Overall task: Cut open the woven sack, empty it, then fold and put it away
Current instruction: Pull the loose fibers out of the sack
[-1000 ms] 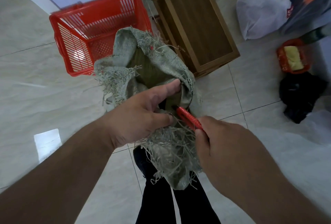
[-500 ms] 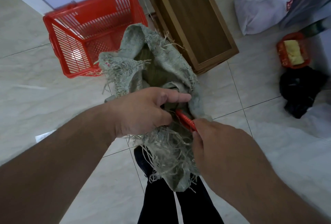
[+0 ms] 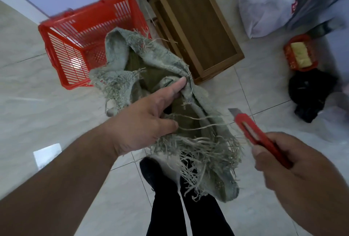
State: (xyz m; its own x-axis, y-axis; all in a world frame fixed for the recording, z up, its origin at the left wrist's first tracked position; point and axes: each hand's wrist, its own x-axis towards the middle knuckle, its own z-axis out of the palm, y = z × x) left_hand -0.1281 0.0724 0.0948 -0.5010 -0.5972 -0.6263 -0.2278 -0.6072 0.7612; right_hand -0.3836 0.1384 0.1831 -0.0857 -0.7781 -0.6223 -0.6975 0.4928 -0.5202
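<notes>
A grey-green woven sack [image 3: 164,62] with frayed, stringy cut edges hangs in front of me above my legs. My left hand [image 3: 145,120] grips its open mouth, forefinger stretched along the inner fold and thumb pinching the fabric. Off to the right of the sack, my right hand [image 3: 289,167] holds a red utility knife [image 3: 258,135]. Its short blade is out, points up and left, and is clear of the sack. Loose threads trail from the sack's lower rim. What is inside the sack is hidden.
A red plastic basket [image 3: 79,41] stands on the tiled floor behind the sack. A wooden cabinet [image 3: 194,22] lies beyond it. At the right are a white plastic bag [image 3: 264,7], a red tray with something yellow in it [image 3: 300,56] and a black bag [image 3: 309,94].
My right hand has pulled the knife out of the sack and moved it to the right. The left hand keeps hold of the sack, whose mouth now gapes wider.
</notes>
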